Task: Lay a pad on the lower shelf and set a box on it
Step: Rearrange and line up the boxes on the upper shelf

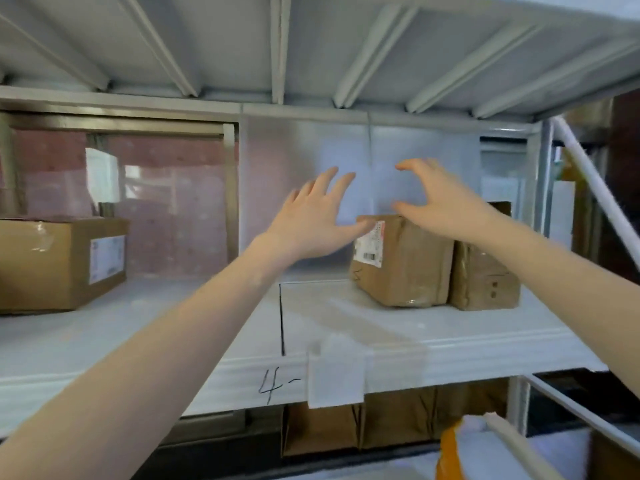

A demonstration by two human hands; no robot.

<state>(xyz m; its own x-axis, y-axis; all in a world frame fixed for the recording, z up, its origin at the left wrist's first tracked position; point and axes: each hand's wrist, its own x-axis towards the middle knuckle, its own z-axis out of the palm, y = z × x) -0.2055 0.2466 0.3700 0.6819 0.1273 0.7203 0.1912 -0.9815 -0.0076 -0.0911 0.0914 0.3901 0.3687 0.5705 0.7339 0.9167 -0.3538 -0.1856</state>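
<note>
A brown paper-wrapped box (401, 261) with a white shipping label stands on the white shelf (346, 327), right of centre. Both my arms reach toward it. My left hand (311, 213) hovers just left of the box's top corner, fingers spread, holding nothing. My right hand (436, 199) is above the box's top with thumb and fingers curved apart, also empty. A second brown box (485, 275) leans against the first one's right side. Below the shelf edge, the tops of brown boxes (363, 427) on the lower level show. No pad is visible.
A larger cardboard box (59, 265) sits at the shelf's far left. A white tag (336, 372) hangs from the shelf's front edge beside a handwritten "4-". Ribbed metal shelf underside is overhead. A white diagonal brace (595, 192) crosses at right. Something orange (450, 452) lies lower right.
</note>
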